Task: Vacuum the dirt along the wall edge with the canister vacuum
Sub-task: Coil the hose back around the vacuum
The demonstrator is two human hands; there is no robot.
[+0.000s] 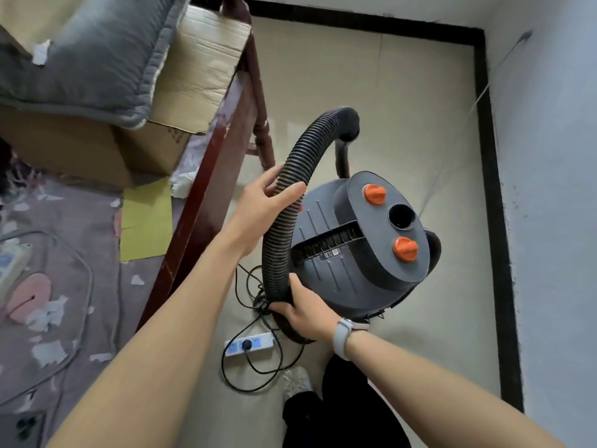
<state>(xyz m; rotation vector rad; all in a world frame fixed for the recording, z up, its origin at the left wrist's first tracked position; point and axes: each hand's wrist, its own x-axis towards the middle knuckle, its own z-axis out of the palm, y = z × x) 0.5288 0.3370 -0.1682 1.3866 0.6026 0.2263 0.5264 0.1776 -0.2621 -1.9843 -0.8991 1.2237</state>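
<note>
A grey canister vacuum with two orange knobs and a round port on its lid stands on the beige floor between the bed and the wall. Its black ribbed hose arches up from the lower left of the canister to a cuff behind it. My left hand grips the hose about halfway up. Lower down, where the hose meets the canister, my right hand holds it. A black baseboard runs along the white wall on the right and along the far wall.
A white power strip with a plug in it lies on the floor near my feet, its black cord looped around it. A dark red bed frame with cardboard boxes and bedding fills the left. My shoe is below the canister.
</note>
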